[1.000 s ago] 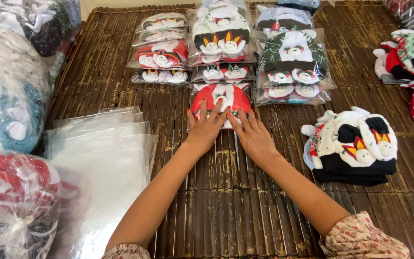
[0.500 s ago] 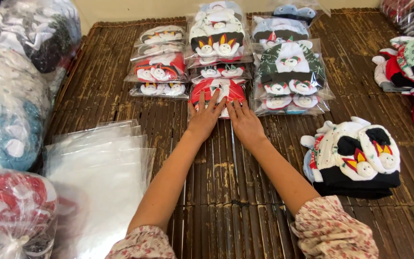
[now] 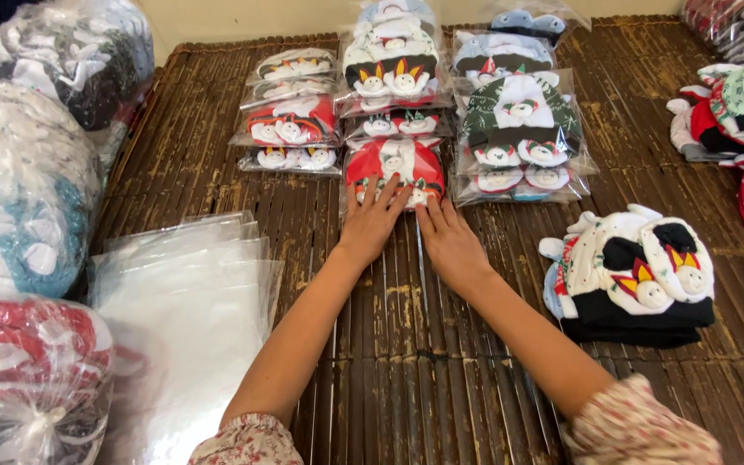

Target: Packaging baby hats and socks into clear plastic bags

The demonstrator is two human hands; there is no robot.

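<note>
1. Left hand (image 3: 370,226) — my fingers lie flat and spread, the tips resting on the near edge of the red packet (image 3: 394,167); the grip is apart, clamped on nothing.
2. Right hand (image 3: 451,244) — palm down on the surface (image 3: 389,344), fingers straight, the tips touching the same packet's near edge just beside my left; this grip is likewise apart.
3. Red packet — a clear bag of red-and-white knitted pieces with small snowman faces, lying flat at the near end of the middle row, touching the packet behind it.
4. Handling, as I judge it — light and soft, giving under pressure; the film looks slick, so fingers may slide on it. A hold at the two near corners, or flat palms on top, should serve better than a pinch at the middle.
5. Neighbouring rows — the left row (image 3: 290,120) and the right row (image 3: 518,129) of similar packets lie just beside the middle one.
6. Loose pile (image 3: 635,275) of unbagged knitwear, to my right, well apart from both hands.
7. Empty bags (image 3: 187,301), stacked flat to my left.
8. Sacks (image 3: 23,207) of knitwear along the left edge.
</note>
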